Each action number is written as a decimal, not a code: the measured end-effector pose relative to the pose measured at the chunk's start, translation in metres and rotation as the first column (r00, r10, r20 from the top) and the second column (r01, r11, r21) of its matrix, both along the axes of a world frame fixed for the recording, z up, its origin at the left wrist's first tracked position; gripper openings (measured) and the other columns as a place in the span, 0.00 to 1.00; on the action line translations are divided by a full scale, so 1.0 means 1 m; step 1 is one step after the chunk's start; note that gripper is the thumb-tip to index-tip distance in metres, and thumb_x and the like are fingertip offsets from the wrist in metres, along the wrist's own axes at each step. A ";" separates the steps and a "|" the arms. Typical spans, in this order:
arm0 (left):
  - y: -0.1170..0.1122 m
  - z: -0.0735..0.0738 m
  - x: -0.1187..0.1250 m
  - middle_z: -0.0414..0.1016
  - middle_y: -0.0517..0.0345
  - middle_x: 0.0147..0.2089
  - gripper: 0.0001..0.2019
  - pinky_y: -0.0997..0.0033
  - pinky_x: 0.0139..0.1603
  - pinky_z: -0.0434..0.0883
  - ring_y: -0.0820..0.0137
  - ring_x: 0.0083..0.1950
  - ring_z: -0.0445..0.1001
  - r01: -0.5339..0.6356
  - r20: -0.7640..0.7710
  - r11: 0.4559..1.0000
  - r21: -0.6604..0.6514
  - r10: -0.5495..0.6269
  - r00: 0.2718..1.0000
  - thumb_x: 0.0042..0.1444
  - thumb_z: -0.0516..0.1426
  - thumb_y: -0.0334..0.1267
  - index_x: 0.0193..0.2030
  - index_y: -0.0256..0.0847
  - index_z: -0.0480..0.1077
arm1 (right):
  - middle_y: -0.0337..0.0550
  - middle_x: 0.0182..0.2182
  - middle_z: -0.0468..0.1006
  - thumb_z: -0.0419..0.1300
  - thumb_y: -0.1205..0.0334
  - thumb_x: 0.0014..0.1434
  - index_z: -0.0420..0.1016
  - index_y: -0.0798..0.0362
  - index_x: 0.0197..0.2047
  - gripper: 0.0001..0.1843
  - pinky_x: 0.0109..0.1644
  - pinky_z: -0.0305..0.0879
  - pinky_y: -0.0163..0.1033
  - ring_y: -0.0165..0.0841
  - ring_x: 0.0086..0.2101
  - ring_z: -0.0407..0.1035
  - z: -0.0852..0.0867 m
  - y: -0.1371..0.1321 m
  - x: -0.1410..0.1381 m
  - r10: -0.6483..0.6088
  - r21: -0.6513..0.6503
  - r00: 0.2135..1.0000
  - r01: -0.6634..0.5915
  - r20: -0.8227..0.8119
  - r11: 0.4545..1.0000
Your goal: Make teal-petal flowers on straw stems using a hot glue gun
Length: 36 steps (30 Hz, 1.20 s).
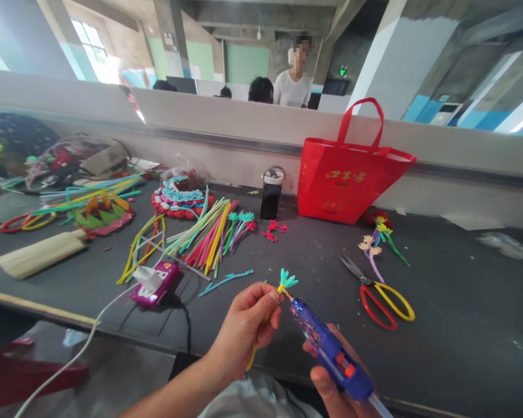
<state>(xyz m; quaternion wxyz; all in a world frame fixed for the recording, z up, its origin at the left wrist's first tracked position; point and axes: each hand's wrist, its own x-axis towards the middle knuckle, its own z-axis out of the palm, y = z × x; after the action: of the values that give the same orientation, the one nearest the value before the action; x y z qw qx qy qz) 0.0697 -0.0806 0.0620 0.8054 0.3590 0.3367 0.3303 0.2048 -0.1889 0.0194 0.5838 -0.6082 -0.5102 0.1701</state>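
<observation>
My left hand [246, 325] pinches a yellow pipe-cleaner stem with a small teal flower [286, 281] at its top, held above the near edge of the dark table [462, 302]. My right hand [331, 377] grips a blue patterned glue gun [326, 345]. Its nozzle points up and left and touches the stem just below the flower. A white glue stick pokes out of the gun's back end.
Red and yellow scissors [381, 293] lie to the right, beside finished flower stems [379, 241]. A red tote bag [351, 174], a black bottle [271, 194], a pile of coloured pipe cleaners [209, 235] and a pink power strip [157, 281] stand farther off. A person stands behind the partition.
</observation>
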 end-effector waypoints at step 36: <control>-0.001 0.001 -0.002 0.62 0.67 0.19 0.14 0.81 0.15 0.42 0.83 0.15 0.50 -0.016 0.001 0.999 -0.030 0.016 1.000 0.53 0.63 0.47 0.32 0.40 0.67 | 0.41 0.21 0.70 0.58 0.38 0.59 0.71 0.48 0.26 0.22 0.28 0.67 0.40 0.36 0.24 0.68 0.002 0.002 0.002 -0.006 0.032 0.994 0.003 0.110 0.999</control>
<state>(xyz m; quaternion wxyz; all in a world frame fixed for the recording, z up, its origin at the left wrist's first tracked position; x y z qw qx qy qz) 0.0673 -0.0813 0.0633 0.8082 0.3442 0.3439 0.3319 0.2069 -0.1865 0.0210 0.5647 -0.6086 -0.5429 0.1268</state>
